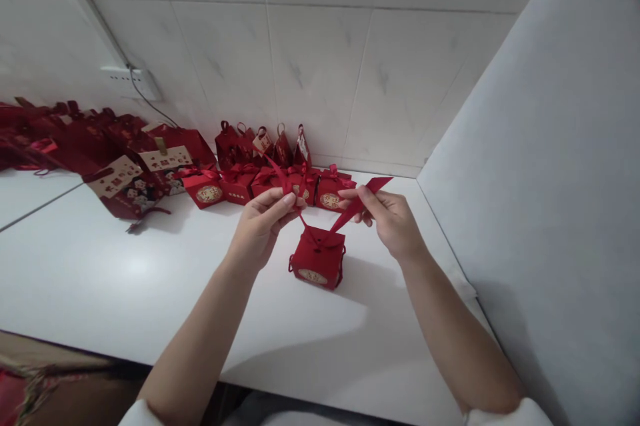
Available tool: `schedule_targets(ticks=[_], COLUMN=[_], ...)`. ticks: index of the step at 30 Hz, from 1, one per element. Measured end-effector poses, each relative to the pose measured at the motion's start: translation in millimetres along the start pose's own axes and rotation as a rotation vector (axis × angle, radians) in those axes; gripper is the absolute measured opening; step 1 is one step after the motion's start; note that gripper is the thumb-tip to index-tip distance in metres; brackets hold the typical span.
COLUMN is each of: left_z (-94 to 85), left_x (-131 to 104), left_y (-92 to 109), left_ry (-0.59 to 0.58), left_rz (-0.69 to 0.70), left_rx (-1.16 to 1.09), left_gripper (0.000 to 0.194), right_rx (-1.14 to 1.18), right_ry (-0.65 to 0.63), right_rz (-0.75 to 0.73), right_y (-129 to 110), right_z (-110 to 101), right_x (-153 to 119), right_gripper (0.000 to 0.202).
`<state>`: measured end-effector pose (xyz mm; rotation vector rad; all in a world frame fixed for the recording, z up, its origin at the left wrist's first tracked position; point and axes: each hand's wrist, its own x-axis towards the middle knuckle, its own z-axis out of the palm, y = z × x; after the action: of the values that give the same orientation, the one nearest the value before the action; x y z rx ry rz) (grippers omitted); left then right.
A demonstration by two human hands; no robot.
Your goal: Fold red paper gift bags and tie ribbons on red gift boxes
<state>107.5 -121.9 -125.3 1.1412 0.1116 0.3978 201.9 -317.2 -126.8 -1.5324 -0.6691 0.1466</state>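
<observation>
A small red gift box (320, 256) with a round gold emblem low on its front stands on the white table. Red ribbon (343, 216) rises from the top of the box in two strands, spread in a V. My left hand (270, 213) pinches one strand between thumb and fingers, above and left of the box. Up on the right, my right hand (385, 216) grips the other strand, whose pointed end sticks out past the thumb. Both hands are clear of the box itself.
Behind my hands stands a row of similar red boxes with bows (205, 189). Red house-shaped boxes with loops (227, 146) lean by the tiled wall. More red bags (125, 186) crowd the left, below a power socket (130, 83). A pale panel (540, 146) rises at the right.
</observation>
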Motion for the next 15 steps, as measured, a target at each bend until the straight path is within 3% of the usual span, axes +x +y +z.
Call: schedule_targets(ticks=[3, 8, 11, 15], left_z=[11.6, 22.1, 16.8, -3.9], left_x=[6, 12, 14, 14], left_y=[7, 13, 15, 9], left_ry=[-0.08, -0.085, -0.069, -0.067], left_rz=[0.035, 0.098, 0.126, 0.117], left_rx=[0.046, 0.067, 0.072, 0.19], left_gripper=[0.018, 0.022, 0.023, 0.024], right_rx=[-0.001, -0.029, -0.037, 0.061], right_ry=[-0.035, -0.049, -0.008, 0.048], right_rz=[-0.025, -0.062, -0.052, -0.009], right_y=[-10, -18, -13, 5], right_z=[3, 5, -1, -15], right_x=[4, 6, 3, -3], right_gripper=[0.038, 0.037, 0.036, 0.037])
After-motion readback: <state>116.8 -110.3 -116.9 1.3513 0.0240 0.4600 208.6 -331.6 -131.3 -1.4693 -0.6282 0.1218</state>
